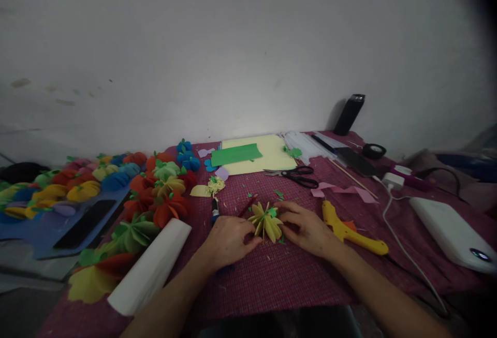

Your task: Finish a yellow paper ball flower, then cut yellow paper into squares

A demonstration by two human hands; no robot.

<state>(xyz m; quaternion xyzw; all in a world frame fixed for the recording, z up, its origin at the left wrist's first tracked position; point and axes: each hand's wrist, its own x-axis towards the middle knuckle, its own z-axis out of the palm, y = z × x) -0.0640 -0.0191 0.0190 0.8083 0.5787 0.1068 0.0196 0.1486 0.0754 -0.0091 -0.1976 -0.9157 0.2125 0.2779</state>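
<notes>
A yellow paper pumpkin [265,225] made of fanned folded petals, with a small green paper piece on top, sits low over the table between my hands. My left hand [232,237] grips its left edge between thumb and fingers. From the right, my right hand [305,226] has its bent fingers on the petals beside the green piece; part of its grip is hidden. A yellow hot glue gun [351,232] lies just right of my right hand. Black-handled scissors [297,173] rest farther back. Beyond my left hand is a dark-handled tool [215,208], partly covered by it.
Many colourful paper pumpkins [169,188] crowd the left, beside a white paper roll [151,268]. Green paper [236,155] lies on yellow sheets [272,146] at the back. A black bottle [350,114], a phone [355,161] and a white power bank [450,232] with cables occupy the right.
</notes>
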